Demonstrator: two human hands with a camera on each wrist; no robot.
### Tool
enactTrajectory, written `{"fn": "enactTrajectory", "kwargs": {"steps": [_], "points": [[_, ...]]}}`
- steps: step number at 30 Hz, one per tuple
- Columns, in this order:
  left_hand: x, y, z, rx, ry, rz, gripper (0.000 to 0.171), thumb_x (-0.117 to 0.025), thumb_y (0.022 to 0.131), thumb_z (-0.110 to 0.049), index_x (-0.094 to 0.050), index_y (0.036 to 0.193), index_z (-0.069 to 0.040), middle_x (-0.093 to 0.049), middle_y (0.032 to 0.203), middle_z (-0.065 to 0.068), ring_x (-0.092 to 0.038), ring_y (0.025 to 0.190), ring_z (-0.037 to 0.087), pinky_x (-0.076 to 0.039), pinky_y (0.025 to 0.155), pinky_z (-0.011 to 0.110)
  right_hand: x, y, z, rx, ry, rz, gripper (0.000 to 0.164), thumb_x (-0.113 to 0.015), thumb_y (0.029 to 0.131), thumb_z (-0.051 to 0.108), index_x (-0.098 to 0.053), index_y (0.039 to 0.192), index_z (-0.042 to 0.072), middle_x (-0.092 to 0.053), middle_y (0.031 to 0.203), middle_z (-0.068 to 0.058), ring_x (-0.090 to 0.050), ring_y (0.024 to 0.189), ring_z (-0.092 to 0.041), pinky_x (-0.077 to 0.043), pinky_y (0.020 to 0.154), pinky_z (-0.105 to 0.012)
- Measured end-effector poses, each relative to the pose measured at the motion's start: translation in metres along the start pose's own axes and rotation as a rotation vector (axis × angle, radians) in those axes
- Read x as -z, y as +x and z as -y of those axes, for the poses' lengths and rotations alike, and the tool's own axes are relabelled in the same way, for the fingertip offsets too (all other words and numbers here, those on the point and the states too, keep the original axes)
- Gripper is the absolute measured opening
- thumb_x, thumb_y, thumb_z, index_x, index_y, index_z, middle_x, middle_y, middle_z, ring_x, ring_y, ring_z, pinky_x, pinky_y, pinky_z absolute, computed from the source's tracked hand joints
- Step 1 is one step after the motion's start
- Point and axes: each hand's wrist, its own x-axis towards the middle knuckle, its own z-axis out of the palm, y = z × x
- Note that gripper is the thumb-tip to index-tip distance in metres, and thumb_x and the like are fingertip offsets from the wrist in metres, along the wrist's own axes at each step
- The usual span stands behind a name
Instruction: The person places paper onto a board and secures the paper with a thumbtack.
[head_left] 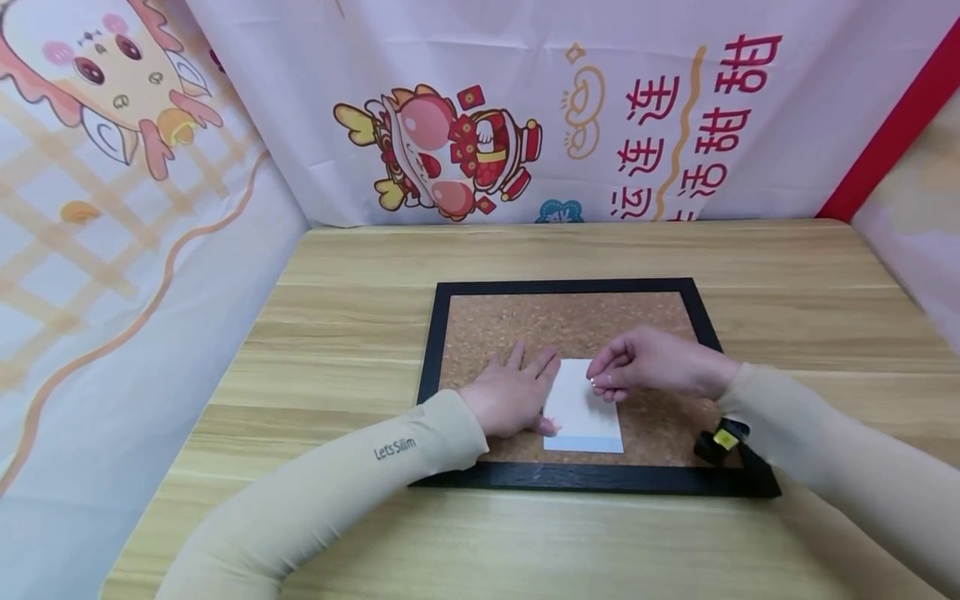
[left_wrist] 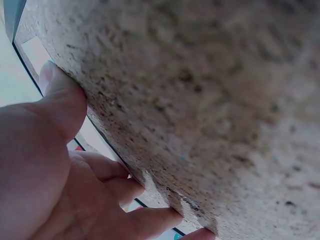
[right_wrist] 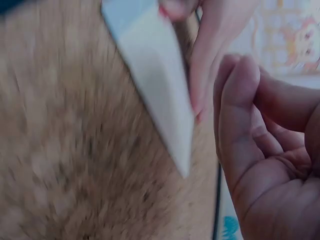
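- White card (head_left: 585,408) lies flat on the cork surface (head_left: 562,325) of a framed board, a little right of its middle, blue strip (head_left: 583,444) toward the person.
- Left hand (head_left: 513,398): fingers spread and apart, wrapped around nothing. Thumb on the card's left edge near the strip, index finger by the upper left corner. Probable reason: to steady card and board together, leaving most of the card's face uncovered.
- Right hand (head_left: 648,364): thumb and fingertips together, pinching a small bright object (head_left: 592,383) over the card's upper right part. Too small to name; perhaps a pin. Fingertip hold seems suited to something that tiny. Contact with the card: cannot tell.
- Black frame (head_left: 562,286) sits on the wooden table (head_left: 330,358), near edge toward the person, likely so both hands reach the cork easily.
- Head view alone gives the whole layout and the glint in the pinch.
- Right wrist view shows the fingertips meeting but no object between them; it does show card and blue end at a slant, left hand beyond.
- Left wrist view, low along the cork, shows fingertips meeting the surface and only slivers of white past the thumb; the right hand is not seen there.
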Motion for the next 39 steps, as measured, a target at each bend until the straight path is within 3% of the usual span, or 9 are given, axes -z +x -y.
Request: {"fn": "enactTrajectory", "kwargs": {"steps": [7, 18, 30, 39], "points": [[0.001, 0.0, 0.001, -0.006, 0.027, 0.005, 0.093, -0.054, 0.093, -0.059, -0.01, 0.161, -0.014, -0.001, 0.166, 0.003, -0.002, 0.149, 0.039, -0.017, 0.115, 0.059, 0.009, 0.029, -0.007, -0.024, -0.09, 0.081, 0.012, -0.063, 0.097, 0.006, -0.069, 0.105, 0.0, -0.07, 0.09, -0.011, -0.066, 0.08, -0.02, -0.056, 0.073, -0.033], [0.003, 0.0, 0.0, -0.005, 0.043, 0.008, 0.094, -0.054, 0.092, -0.061, -0.01, 0.16, -0.014, -0.001, 0.166, 0.004, -0.004, 0.149, 0.04, -0.019, 0.114, 0.06, 0.004, 0.051, 0.008, -0.135, -0.162, 0.12, 0.01, -0.062, 0.096, 0.002, -0.071, 0.101, 0.002, -0.069, 0.086, -0.01, -0.062, 0.068, -0.016, -0.055, 0.065, -0.029], [0.003, 0.001, 0.0, 0.006, 0.06, 0.015, 0.094, -0.054, 0.092, -0.062, -0.011, 0.16, -0.014, 0.0, 0.166, 0.004, -0.004, 0.149, 0.041, -0.019, 0.114, 0.061, -0.009, 0.055, 0.03, -0.209, -0.318, 0.072, 0.008, -0.062, 0.096, 0.001, -0.07, 0.094, 0.004, -0.07, 0.081, -0.009, -0.064, 0.065, -0.016, -0.056, 0.063, -0.029], [0.004, 0.002, -0.002, 0.005, 0.081, 0.019, 0.093, -0.053, 0.092, -0.062, -0.011, 0.16, -0.014, -0.001, 0.166, 0.003, -0.005, 0.149, 0.04, -0.021, 0.113, 0.06, -0.015, 0.058, 0.034, -0.244, -0.39, 0.052, 0.007, -0.065, 0.095, 0.003, -0.069, 0.089, 0.005, -0.07, 0.078, -0.009, -0.065, 0.063, -0.017, -0.056, 0.06, -0.028]]}}
